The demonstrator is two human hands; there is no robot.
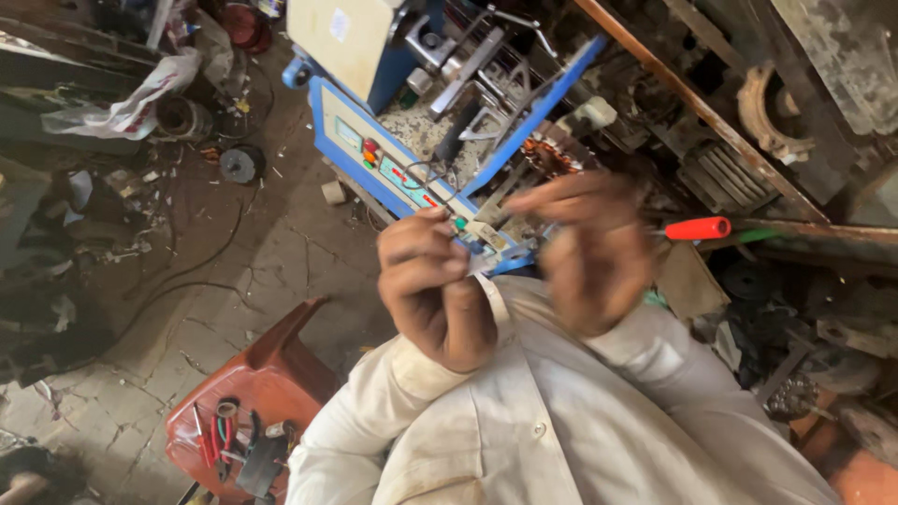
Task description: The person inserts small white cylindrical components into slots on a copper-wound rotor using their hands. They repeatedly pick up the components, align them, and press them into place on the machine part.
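My left hand (pixel 432 281) is raised in front of my chest, its thumb and fingers pinched on a thin pale strip (pixel 490 295) that hangs over my cream shirt. A small green-tipped piece (pixel 460 223) shows just above its fingertips. My right hand (pixel 591 254) is close beside it on the right and blurred by motion, fingers curled towards the left hand; whether it grips anything is unclear. A red-handled screwdriver (pixel 697 228) shows just beyond the right hand, and I cannot tell if it touches the hand.
A blue and cream machine (pixel 348 131) with a button panel stands ahead on the cracked floor. A stator with copper windings (pixel 552 154) lies behind it. A red stool (pixel 267 383) at lower left carries pliers and screwdrivers. Scrap metal is piled at the right.
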